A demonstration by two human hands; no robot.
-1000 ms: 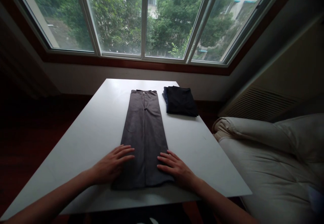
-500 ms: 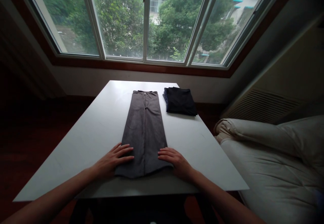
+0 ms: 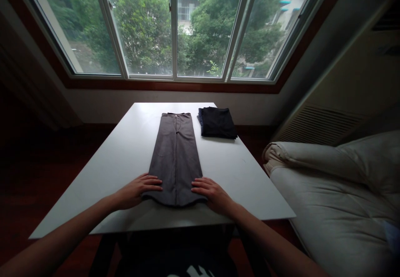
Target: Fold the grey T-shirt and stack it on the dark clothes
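Observation:
Grey trousers (image 3: 175,156) lie lengthwise on the white table (image 3: 103,172), legs together, waistband at the far end and hems toward me. At the left edge near the hem, my left hand (image 3: 137,190) has its fingers close together on top of the cloth, thumb out of sight. My right hand (image 3: 215,193) holds the right edge the same way, fingers over the cloth and thumb hidden. Between the hands the hem curves, its side corners looking slightly raised. A folded stack of dark clothes (image 3: 218,122) rests at the table's far right.
A cream padded sofa (image 3: 328,193) stands right of the table. Beyond the table's far edge is a wall with a wide sliding window (image 3: 175,31). A pale unit with a slatted vent (image 3: 321,122) is at the far right.
My view has shifted slightly. The fingers of my left hand have drawn closer together, and the left hem corner looks a little higher. The dark stack stays put.

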